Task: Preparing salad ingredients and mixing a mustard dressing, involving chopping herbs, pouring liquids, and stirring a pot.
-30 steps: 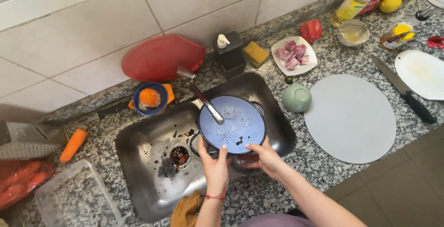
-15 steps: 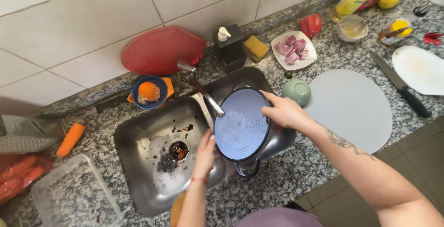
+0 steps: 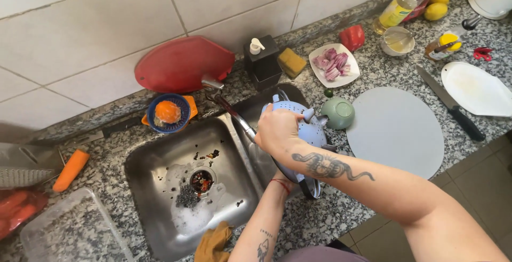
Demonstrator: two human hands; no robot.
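A blue perforated colander (image 3: 313,129) is tipped on its side over the right part of the steel sink (image 3: 160,160), just right of the faucet spout (image 3: 234,115). My right hand (image 3: 277,129) grips the colander's upper rim. My left hand (image 3: 284,181) comes up from below to the colander's lower edge. Its fingers are hidden under my right forearm, and only the wrist with a red band shows. Foam, a dark scouring pad (image 3: 186,197) and food scraps lie around the drain (image 3: 201,181).
Right of the sink stand a green cup (image 3: 338,113), a round grey mat (image 3: 394,126), a knife (image 3: 450,107) and a white plate (image 3: 474,88). Behind are a soap dispenser (image 3: 262,62), a sponge (image 3: 292,62), chopped onion (image 3: 333,62) and a red board (image 3: 181,64). Left are a blue juicer (image 3: 168,113) and a carrot (image 3: 69,168).
The colander went from lying flat over the sink to tipped on edge. My right hand moved from its near rim to the top rim, and my left hand slid under it.
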